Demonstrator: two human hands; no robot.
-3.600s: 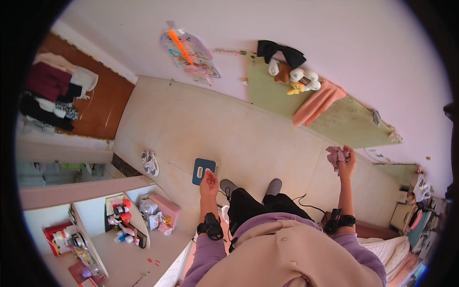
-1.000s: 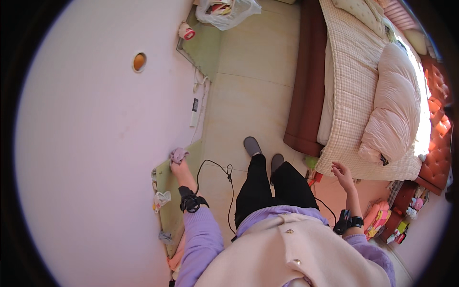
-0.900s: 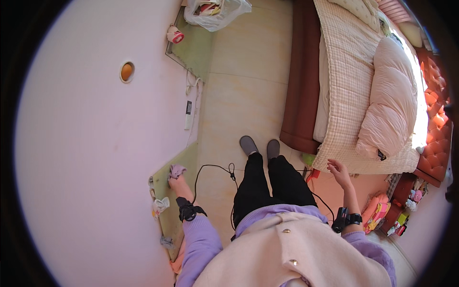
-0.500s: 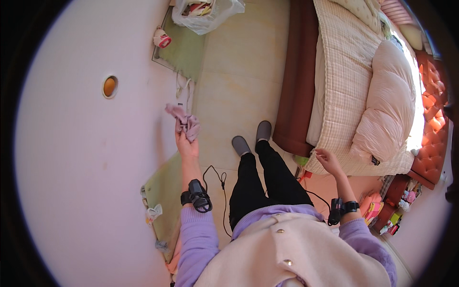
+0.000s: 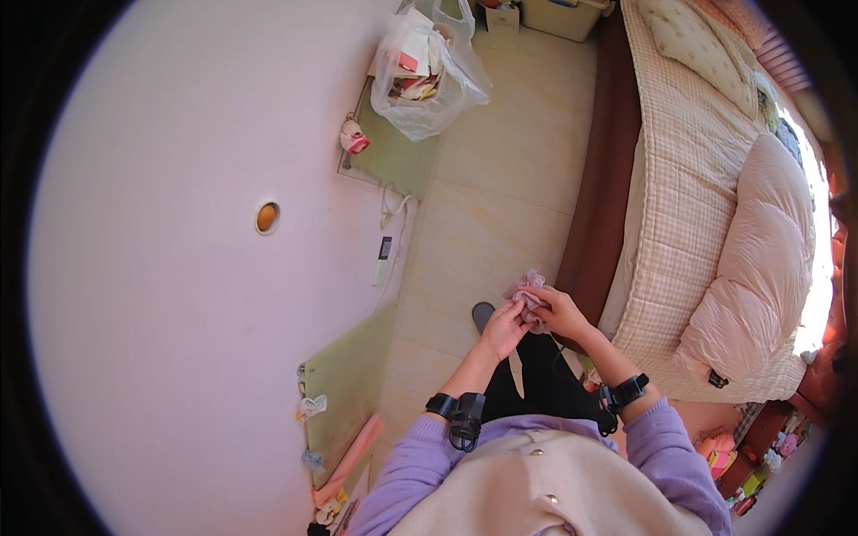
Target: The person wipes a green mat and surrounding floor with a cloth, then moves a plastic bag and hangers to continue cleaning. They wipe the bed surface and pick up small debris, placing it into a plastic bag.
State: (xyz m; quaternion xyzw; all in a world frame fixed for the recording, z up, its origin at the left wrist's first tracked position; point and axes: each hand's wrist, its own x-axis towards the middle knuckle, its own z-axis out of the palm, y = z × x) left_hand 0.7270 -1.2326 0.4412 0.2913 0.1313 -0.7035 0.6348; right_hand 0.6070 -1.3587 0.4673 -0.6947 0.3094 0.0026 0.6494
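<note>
A crumpled mauve cloth (image 5: 527,288) is bunched between my hands, in front of my body and above my legs. My left hand (image 5: 505,331) pinches its near left side, thumb and fingers closed on it. From the right, my right hand (image 5: 565,316) curls its fingers over the other side of the cloth. The two hands are close together, nearly touching. Parts of the cloth are hidden behind the fingers.
To the right is a bed (image 5: 666,223) with a checked cover and a pink quilt (image 5: 760,259). At the left wall are a greenish glass shelf (image 5: 344,371), a remote-like device (image 5: 383,259) and a translucent plastic bag (image 5: 420,112) on another shelf. A storage bin (image 5: 559,20) stands beyond.
My left hand has carried the cloth away from the wall, rightward and nearer my body. My right hand has left the bed's edge and taken hold of the cloth too.
</note>
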